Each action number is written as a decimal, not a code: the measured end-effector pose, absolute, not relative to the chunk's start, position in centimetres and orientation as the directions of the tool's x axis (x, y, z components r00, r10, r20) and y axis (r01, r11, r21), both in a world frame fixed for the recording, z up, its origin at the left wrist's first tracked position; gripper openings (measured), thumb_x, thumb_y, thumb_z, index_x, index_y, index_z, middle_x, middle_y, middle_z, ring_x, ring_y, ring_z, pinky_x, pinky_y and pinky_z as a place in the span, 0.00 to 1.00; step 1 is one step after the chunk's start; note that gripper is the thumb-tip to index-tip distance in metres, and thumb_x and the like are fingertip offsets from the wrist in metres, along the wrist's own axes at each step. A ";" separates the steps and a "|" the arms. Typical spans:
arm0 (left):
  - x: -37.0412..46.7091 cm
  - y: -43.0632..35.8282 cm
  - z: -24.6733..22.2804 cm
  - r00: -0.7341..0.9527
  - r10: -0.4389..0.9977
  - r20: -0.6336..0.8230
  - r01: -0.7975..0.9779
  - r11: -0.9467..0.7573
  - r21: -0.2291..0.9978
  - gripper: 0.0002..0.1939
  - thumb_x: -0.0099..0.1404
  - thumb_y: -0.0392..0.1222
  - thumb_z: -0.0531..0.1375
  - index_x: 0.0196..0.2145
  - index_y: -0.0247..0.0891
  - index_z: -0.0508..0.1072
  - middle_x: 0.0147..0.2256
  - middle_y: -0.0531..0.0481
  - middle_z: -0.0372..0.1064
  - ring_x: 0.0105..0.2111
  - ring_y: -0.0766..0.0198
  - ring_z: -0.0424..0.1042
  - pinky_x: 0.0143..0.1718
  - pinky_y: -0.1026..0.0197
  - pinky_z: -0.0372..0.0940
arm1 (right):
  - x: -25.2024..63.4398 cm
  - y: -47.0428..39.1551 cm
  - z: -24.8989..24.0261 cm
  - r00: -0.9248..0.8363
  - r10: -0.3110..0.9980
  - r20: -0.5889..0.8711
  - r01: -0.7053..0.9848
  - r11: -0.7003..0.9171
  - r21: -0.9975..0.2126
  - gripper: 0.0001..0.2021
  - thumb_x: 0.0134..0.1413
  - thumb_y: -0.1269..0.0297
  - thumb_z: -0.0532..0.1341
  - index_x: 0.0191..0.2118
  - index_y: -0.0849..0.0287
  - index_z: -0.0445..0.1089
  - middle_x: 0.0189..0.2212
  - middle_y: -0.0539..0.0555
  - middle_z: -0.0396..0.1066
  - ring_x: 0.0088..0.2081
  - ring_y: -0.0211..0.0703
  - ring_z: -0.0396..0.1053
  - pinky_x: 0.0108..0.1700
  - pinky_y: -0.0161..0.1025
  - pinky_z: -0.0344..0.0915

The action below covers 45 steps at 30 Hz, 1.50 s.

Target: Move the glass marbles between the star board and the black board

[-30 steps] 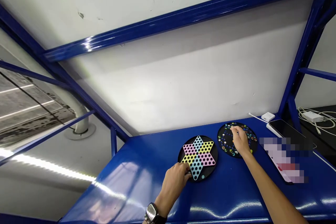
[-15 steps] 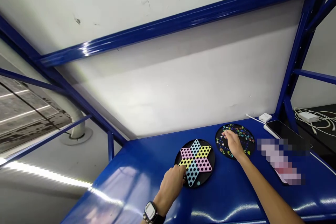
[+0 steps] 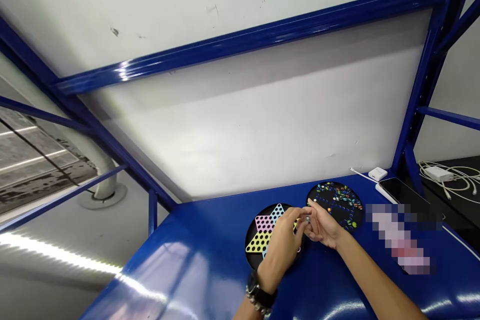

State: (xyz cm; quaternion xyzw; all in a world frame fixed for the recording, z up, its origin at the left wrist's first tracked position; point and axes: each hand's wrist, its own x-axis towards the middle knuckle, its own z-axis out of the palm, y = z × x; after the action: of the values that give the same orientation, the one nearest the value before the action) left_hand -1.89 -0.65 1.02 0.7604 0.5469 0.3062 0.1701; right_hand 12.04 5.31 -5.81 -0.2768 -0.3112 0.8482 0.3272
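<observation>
My left hand [image 3: 283, 242], with a dark watch and a beaded bracelet on its wrist, reaches over the Chinese checkers board [image 3: 255, 249]. Its thumb and fingertips close around a small glassy marble [image 3: 308, 219]. My right hand [image 3: 325, 226] meets it there, palm turned up, thumb apart and fingers loosely bent beside the marble. Whether the right fingers also touch the marble is hard to tell. The star board has pink, yellow and blue points with dark holes, and my left hand hides its right part. Behind my right hand lies a round black tray [image 3: 330, 192] with many coloured marbles.
Both round pieces lie on a glossy blue table [image 3: 210, 230]. To the right are a dark phone [image 3: 403, 192], a white charger [image 3: 377, 174] and a blurred pinkish item [image 3: 401, 240]. Blue frame bars [image 3: 243, 42] and a white panel rise behind; white cables [image 3: 465, 177] lie far right.
My left hand has moved right, from the board's lower left edge to my right hand. The right hand has come off the marble tray leftward and turned palm up. A marble now shows between them.
</observation>
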 end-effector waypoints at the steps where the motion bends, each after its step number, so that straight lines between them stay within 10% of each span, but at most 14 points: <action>1: -1.0 -0.4 0.7 0.238 0.912 0.335 0.716 -0.397 0.574 0.13 0.68 0.35 0.56 0.47 0.45 0.75 0.47 0.48 0.76 0.47 0.59 0.76 0.49 0.54 0.73 | 12.3 5.6 -6.0 -0.600 0.748 -0.283 -0.416 -0.595 -0.688 0.21 0.63 0.43 0.55 0.32 0.58 0.65 0.22 0.47 0.66 0.14 0.29 0.54 0.15 0.28 0.37; 5: -0.7 0.2 -0.3 0.208 0.874 0.439 0.729 -0.438 0.526 0.13 0.69 0.37 0.56 0.48 0.45 0.74 0.50 0.47 0.74 0.51 0.57 0.75 0.53 0.51 0.72 | 14.3 7.2 -6.8 -0.187 0.944 -0.273 -0.345 -0.323 -0.881 0.15 0.61 0.50 0.57 0.31 0.57 0.66 0.22 0.45 0.62 0.15 0.29 0.47 0.18 0.31 0.40; 8: -3.5 0.4 -1.0 0.165 0.887 0.431 0.764 -0.391 0.513 0.10 0.70 0.41 0.56 0.46 0.45 0.75 0.48 0.47 0.75 0.49 0.56 0.75 0.51 0.52 0.72 | 15.9 7.8 -7.3 0.092 0.995 -0.023 0.146 -0.036 -0.989 0.16 0.62 0.51 0.55 0.29 0.56 0.67 0.25 0.50 0.67 0.23 0.37 0.61 0.25 0.34 0.53; 14: -9.5 0.2 -3.1 0.003 0.921 0.390 0.836 -0.215 0.504 0.12 0.69 0.48 0.55 0.44 0.46 0.76 0.45 0.49 0.76 0.44 0.57 0.77 0.44 0.56 0.73 | 17.5 7.7 -7.0 -0.030 0.980 0.199 0.680 0.166 -0.714 0.16 0.67 0.59 0.48 0.38 0.54 0.72 0.44 0.57 0.76 0.46 0.49 0.71 0.44 0.42 0.62; 19: -12.7 0.1 -4.7 -0.125 0.910 0.395 0.842 -0.113 0.528 0.14 0.69 0.51 0.54 0.41 0.45 0.77 0.43 0.48 0.76 0.42 0.57 0.76 0.41 0.57 0.72 | 20.4 8.4 -7.5 0.217 0.956 0.196 0.863 -0.094 -0.496 0.14 0.65 0.64 0.51 0.48 0.56 0.72 0.51 0.60 0.72 0.52 0.57 0.66 0.47 0.49 0.61; 26: -16.1 0.2 -8.6 -0.375 0.810 0.452 0.766 -0.004 0.643 0.17 0.67 0.55 0.54 0.36 0.42 0.76 0.37 0.48 0.77 0.39 0.56 0.76 0.42 0.55 0.71 | 22.4 8.9 -9.0 0.205 0.979 0.010 0.902 -0.185 -0.390 0.16 0.63 0.69 0.54 0.54 0.55 0.69 0.50 0.60 0.70 0.50 0.54 0.70 0.47 0.49 0.61; 35: -15.8 0.2 -8.6 -0.312 0.838 0.448 0.763 -0.060 0.643 0.17 0.68 0.55 0.54 0.34 0.42 0.76 0.36 0.48 0.76 0.38 0.57 0.76 0.40 0.56 0.71 | 23.3 10.1 -9.6 0.114 0.992 0.046 0.823 -0.068 -0.564 0.12 0.54 0.71 0.58 0.43 0.54 0.75 0.42 0.55 0.77 0.46 0.51 0.73 0.40 0.41 0.63; 45: -15.8 0.2 -8.8 -0.317 0.856 0.408 0.737 -0.049 0.674 0.18 0.68 0.57 0.54 0.35 0.42 0.75 0.37 0.48 0.76 0.39 0.57 0.75 0.41 0.56 0.71 | 25.3 9.8 -9.1 0.251 0.955 0.160 0.437 0.036 -0.899 0.16 0.50 0.52 0.58 0.37 0.57 0.75 0.32 0.54 0.76 0.23 0.40 0.64 0.31 0.42 0.64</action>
State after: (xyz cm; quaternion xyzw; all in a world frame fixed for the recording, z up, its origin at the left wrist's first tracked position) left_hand -15.83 0.16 -8.82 0.5804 0.6861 0.4332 0.0689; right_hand 25.33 9.84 -9.13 -0.6369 -0.5461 0.2762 0.4689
